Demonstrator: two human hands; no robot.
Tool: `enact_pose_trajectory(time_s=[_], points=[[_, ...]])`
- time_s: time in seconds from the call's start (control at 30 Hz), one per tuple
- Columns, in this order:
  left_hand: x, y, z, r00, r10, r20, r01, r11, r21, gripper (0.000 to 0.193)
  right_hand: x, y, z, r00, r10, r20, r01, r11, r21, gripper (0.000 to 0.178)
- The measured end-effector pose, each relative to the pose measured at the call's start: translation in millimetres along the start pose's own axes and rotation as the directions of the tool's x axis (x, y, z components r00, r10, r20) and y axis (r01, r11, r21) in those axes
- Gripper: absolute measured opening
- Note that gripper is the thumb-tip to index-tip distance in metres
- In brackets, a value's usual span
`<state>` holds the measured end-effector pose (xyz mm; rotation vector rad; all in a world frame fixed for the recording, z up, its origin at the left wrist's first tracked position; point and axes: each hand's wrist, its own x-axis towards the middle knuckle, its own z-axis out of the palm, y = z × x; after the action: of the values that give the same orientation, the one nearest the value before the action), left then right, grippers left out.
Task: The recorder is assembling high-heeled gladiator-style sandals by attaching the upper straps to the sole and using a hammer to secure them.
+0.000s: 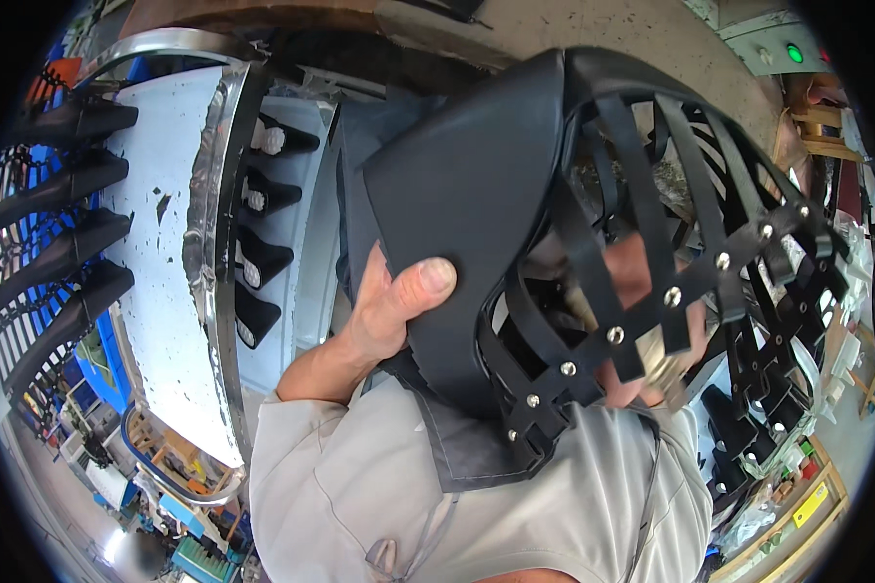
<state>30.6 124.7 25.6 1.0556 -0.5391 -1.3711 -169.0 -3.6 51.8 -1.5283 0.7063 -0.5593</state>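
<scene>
A tall black platform shoe (pixel 476 214) with a cage of riveted straps (pixel 710 223) fills the middle of the view, held up close to the camera. My left hand (pixel 389 311) grips the thick sole from the left, thumb pressed on its side. My right hand (pixel 637 277) is behind the straps on the right and shows only through the gaps between them; it holds the strapped upper. My grey sleeves and apron (pixel 476 486) lie below the shoe.
A white conveyor surface (pixel 165 243) with a metal rim runs down the left. Several black shoes (pixel 63 233) sit along its far side and several black pieces (pixel 262 228) along its near side. More black shoes (pixel 749 428) are stacked at the right. A box with a green lamp (pixel 794 53) is at the top right.
</scene>
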Motion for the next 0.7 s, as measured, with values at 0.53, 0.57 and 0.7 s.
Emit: enact_pose_trajectory(time_s=[0.53, 0.57, 0.7], points=[[49, 28, -18, 0.877, 0.069, 0.475, 0.359, 0.564, -0.744, 0.073, 112, 17, -110, 0.746, -0.650, 0.145, 0.453, 0.334, -0.827, 0.033], [45, 31, -17, 0.872, 0.079, 0.483, 0.363, 0.559, -0.745, 0.073, 114, 14, -111, 0.810, -0.578, 0.095, 0.383, 0.400, -0.832, 0.035], [32, 30, -13, 0.855, 0.084, 0.512, 0.403, 0.515, -0.757, 0.075, 113, -7, -122, 0.975, -0.188, -0.121, 0.018, 0.607, -0.794, 0.043]])
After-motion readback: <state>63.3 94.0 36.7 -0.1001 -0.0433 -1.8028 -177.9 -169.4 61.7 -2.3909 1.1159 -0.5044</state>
